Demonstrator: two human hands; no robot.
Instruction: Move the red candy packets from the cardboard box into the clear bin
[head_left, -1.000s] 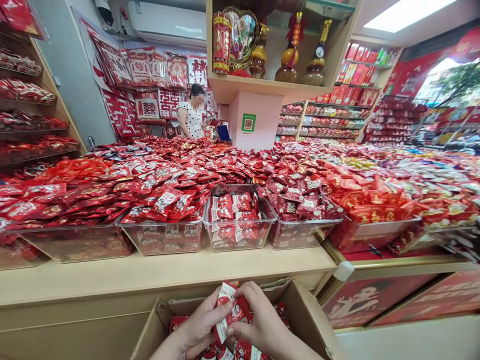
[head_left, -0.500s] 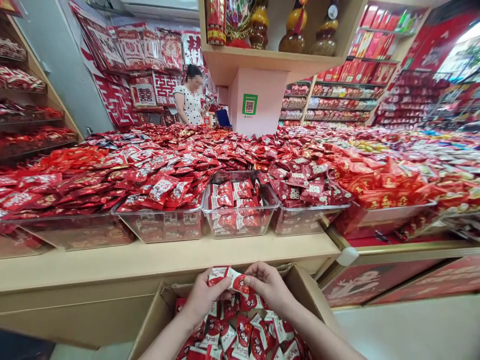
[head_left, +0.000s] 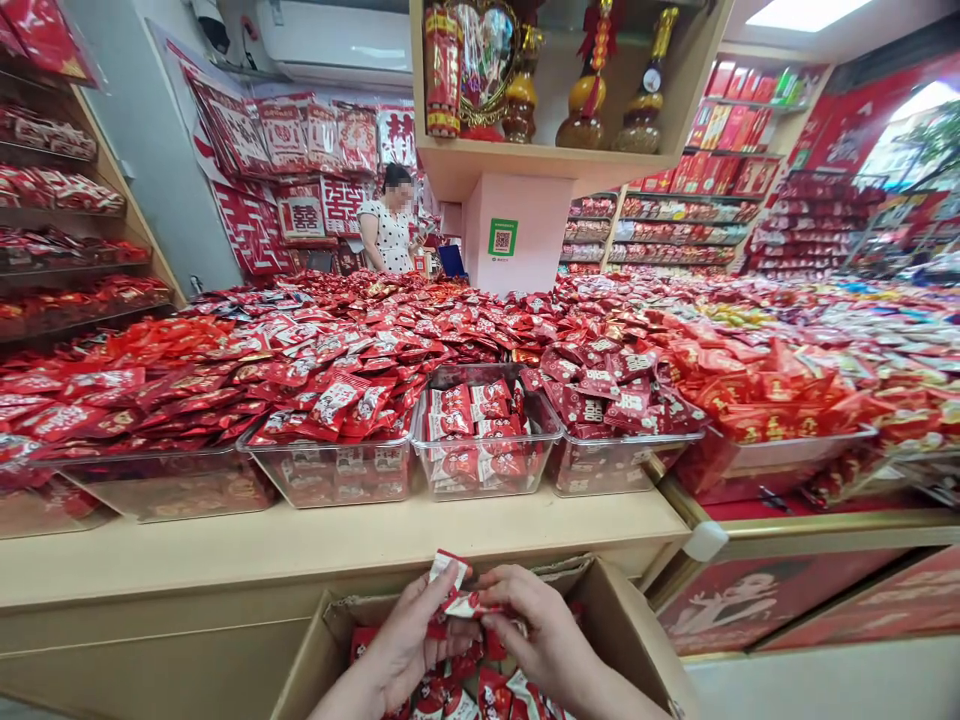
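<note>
Over an open cardboard box (head_left: 306, 650), my left hand (head_left: 405, 635) pinches a small red and white candy packet (head_left: 444, 567) under its thumb. My right hand (head_left: 541, 625) has its fingers closed at a red and white wrapped packet (head_left: 463, 605) just below; whether the two packets overlap or touch is hard to make out. Inside the box lie several loose packets of the same look (head_left: 491, 695), partly covered by my hands and wrists. Straight ahead on the counter, a clear plastic bin (head_left: 487, 480) holds similar packets (head_left: 491, 400) stacked in rows.
Neighbouring clear bins (head_left: 330, 480) heaped with red packets line the wooden counter (head_left: 360, 535). A pillar (head_left: 525, 235) carries a shelf (head_left: 517, 160) above. Behind the heaps stands a person in a dotted top (head_left: 391, 235). A glass-topped case (head_left: 780, 590) stands at the right.
My hands have shifted from holding packets level in a row to a tilted grip, with the right fingers curled inward. The view has tipped up, so the counter sits lower in the picture.
</note>
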